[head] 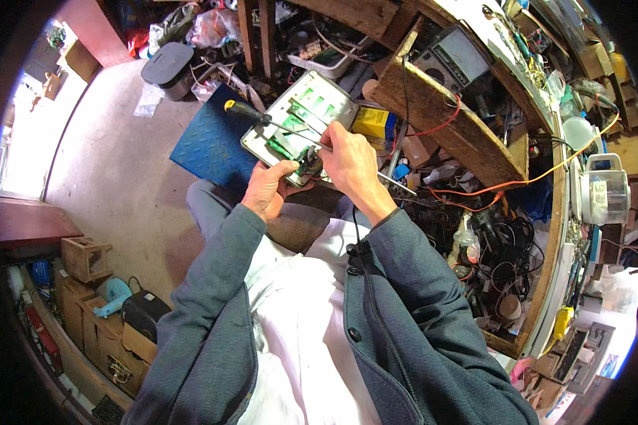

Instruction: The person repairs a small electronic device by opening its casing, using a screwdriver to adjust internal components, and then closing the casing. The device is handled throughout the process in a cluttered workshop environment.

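Observation:
Before me lies an opened pale plastic housing (255, 139) with green circuit boards (296, 114) inside. My left hand (271, 186) grips its near edge, the thumb beside a small dark part with wires. In my right hand (351, 162) is a long screwdriver (244, 112) with a black and yellow handle; its handle lies over the housing at the upper left and its shaft points to the lower right, past the hand. What the right fingertips touch inside is hidden. A blue textured sheet (207, 141) extends beneath the housing at the left.
A wooden drawer or shelf board (446, 117) stands at the right, with an orange cable (542, 175) across it. Tangled black cables (510, 239) lie below. A dark grey bin (167, 66) is on the floor, upper left. A yellow and blue box (372, 122) sits beside the housing.

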Available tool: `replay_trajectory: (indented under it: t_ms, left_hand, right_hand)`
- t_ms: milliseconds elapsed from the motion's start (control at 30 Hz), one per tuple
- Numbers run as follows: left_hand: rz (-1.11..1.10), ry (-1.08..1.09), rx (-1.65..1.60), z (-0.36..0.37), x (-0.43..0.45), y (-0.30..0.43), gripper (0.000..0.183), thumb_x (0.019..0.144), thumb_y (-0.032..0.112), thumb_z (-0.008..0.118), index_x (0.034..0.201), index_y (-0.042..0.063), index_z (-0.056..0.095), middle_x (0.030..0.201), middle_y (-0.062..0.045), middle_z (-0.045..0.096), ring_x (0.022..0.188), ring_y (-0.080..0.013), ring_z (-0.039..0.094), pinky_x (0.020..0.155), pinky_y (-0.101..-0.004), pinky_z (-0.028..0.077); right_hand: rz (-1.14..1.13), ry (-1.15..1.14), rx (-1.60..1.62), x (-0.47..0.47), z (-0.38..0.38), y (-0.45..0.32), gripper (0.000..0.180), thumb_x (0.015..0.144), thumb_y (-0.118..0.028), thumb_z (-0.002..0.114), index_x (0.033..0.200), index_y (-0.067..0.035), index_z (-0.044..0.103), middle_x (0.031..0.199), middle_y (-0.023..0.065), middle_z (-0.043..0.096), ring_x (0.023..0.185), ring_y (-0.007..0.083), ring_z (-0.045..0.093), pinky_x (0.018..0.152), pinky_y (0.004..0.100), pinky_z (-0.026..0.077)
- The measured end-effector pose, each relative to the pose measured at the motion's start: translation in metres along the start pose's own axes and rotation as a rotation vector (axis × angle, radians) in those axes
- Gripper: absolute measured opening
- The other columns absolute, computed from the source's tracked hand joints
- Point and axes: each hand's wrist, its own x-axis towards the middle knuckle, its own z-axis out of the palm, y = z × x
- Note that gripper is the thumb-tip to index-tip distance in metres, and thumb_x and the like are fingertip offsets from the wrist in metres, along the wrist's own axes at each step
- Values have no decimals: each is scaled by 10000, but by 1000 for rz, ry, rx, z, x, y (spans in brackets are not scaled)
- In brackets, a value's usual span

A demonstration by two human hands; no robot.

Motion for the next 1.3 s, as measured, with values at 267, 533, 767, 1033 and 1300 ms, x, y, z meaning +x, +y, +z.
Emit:
replay_trajectory:
  t_ms: [267, 533, 767, 1033, 1300]
  left_hand:
    - [-10, -1, -20, 0, 1, 0, 399, 891, 40, 650, 1281, 16, 572, 1156, -132, 701, 966, -271, 729, 822, -477, 643]
    - [-10, -14, -9, -3, 2, 0, 417, 893, 33, 644, 1300, 19, 555, 1162, -129, 695, 978, -275, 726, 827, -482, 644]
    - [-15, -12, -13, -1, 3, 0, 426, 895, 29, 641, 1310, 20, 543, 1165, -128, 693, 979, -275, 727, 822, -478, 647]
    - [-11, -11, -18, 0, 4, 0, 440, 884, 14, 647, 1308, -1, 531, 1156, -141, 688, 947, -282, 732, 803, -483, 654]
    - [5, 5, -19, -1, 4, -2, 463, 873, 15, 661, 1313, -13, 519, 1158, -151, 680, 955, -290, 730, 774, -479, 665]
  right_hand:
    - [-10, 15, 25, -2, 1, 2, 197, 823, -138, 746, 960, -51, 633, 868, 155, 715, 859, 382, 689, 732, 471, 522]
    - [-24, 38, 27, -4, 4, 4, 197, 835, -140, 738, 974, -47, 634, 877, 171, 713, 868, 395, 688, 729, 480, 523]
    - [-19, 56, 50, -2, 6, 9, 205, 836, -139, 742, 984, -46, 635, 891, 182, 713, 872, 404, 685, 731, 478, 526]
    - [-26, 144, 237, 0, -28, 0, 177, 893, -91, 732, 1006, -7, 625, 854, 141, 724, 797, 195, 705, 682, 337, 539]
    - [-225, 375, 1083, -9, -128, -33, 190, 1071, -178, 542, 1015, -5, 599, 812, 86, 685, 697, 119, 655, 599, 240, 525]
